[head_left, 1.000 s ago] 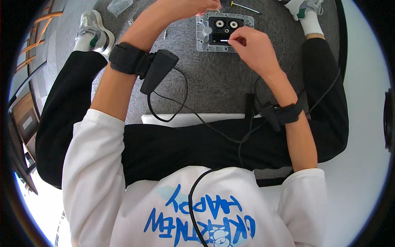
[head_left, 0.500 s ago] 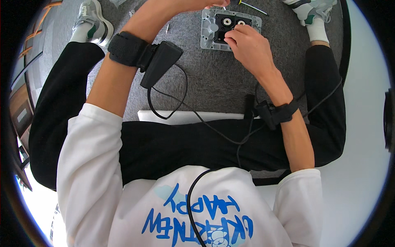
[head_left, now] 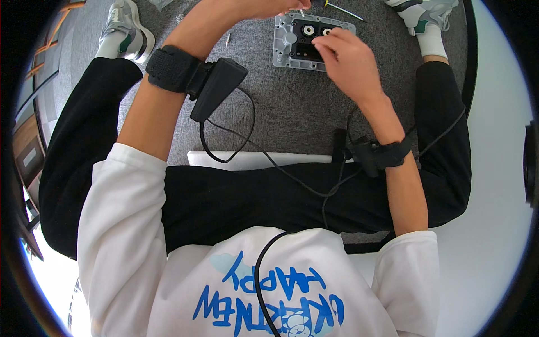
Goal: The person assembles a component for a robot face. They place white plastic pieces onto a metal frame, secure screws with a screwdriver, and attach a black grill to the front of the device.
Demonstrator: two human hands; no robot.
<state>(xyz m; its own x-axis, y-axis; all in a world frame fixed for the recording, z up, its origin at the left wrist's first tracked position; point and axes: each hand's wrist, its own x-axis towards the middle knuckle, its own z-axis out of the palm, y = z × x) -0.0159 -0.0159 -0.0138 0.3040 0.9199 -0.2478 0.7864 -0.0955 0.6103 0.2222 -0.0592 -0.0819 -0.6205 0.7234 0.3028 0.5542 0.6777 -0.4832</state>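
A grey metal housing (head_left: 283,58) with a black inner plate (head_left: 307,50) lies on the carpet at the top of the view. Two round pale-centred fittings show on that plate, the right one partly covered by my fingers. My right hand (head_left: 353,62) hovers over the housing's right part, thumb and fingers curled together; anything between them is hidden. At the upper edge my left hand (head_left: 269,7), partly cut off, pinches a small pale pin-like piece (head_left: 302,13) above the housing's far side. Just right of it lies a screwdriver (head_left: 345,11), its thin shaft pointing right.
A small metal piece (head_left: 228,39) lies on the grey carpet (head_left: 269,101) left of the housing. My legs spread to either side, shoes at the far corners. Black cables (head_left: 292,182) run from the wrist-worn devices across my lap. A white board edge (head_left: 258,160) lies before me.
My right hand has shifted slightly right and away from the black plate, uncovering more of it. The pale piece at my left fingers has tilted. The housing has barely moved.
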